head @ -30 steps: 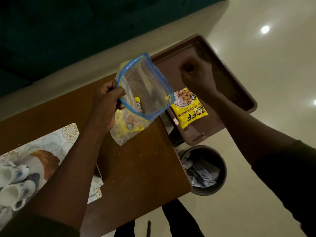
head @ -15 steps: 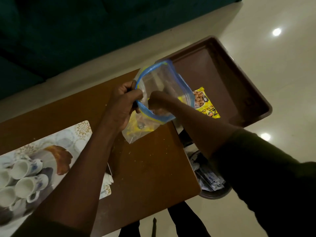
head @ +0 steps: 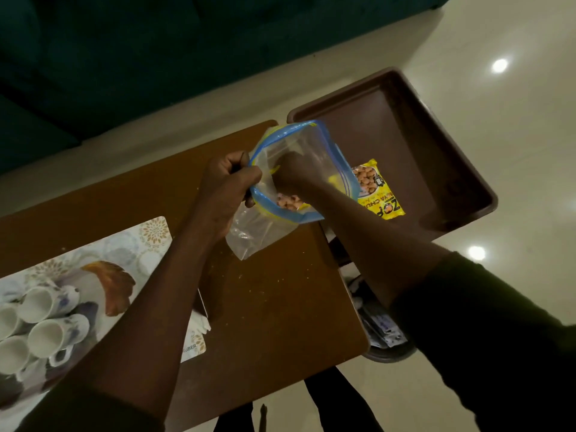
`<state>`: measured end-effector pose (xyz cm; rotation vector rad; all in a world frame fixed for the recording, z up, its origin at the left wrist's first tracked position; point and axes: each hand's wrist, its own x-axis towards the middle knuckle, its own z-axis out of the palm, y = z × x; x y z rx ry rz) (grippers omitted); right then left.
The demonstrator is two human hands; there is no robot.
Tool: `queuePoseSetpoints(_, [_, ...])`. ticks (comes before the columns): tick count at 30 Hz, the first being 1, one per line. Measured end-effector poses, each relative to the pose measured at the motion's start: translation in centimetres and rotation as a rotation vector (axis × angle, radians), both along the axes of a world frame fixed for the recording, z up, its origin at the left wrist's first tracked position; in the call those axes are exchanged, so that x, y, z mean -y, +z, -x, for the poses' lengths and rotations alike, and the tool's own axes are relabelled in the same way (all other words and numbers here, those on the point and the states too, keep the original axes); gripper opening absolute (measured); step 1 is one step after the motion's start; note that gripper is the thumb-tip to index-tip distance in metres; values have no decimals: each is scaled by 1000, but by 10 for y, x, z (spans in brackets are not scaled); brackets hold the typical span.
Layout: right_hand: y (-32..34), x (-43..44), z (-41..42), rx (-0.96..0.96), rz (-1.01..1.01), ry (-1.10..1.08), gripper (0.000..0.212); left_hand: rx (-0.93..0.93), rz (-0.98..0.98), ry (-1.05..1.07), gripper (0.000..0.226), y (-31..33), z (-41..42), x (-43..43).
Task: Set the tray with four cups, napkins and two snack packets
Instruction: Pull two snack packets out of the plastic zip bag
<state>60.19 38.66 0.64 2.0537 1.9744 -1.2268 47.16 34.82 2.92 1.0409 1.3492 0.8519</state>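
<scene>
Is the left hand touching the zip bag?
Touching. The head view shows the left hand fisted around the rim of the zip bag, holding its mouth open.

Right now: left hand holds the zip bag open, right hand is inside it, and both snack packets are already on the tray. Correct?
Not quite. The head view shows one yellow snack packet on the tray. The left hand holds the zip bag open and the right hand is inside it.

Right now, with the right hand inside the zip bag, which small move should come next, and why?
Probably draw the right hand up out of the zip bag with the second snack packet. The left hand holds the bag's mouth open, and only one yellow packet lies in the brown tray so far.
</scene>
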Motion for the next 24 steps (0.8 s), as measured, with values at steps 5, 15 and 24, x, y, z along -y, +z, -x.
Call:
queuePoseSetpoints(5, [42,-6,-41,24,-155,-73,38,0,-40,37,28,-3,-17,2])
queuePoseSetpoints(15, [104,-31,-112,14,-166,-96,28,-83,-93,157,36,-10,-18,-1])
queuePoseSetpoints(24, [80,-36,-171,422,-339,-41,33,-133,-95,147,22,-6,-34,2])
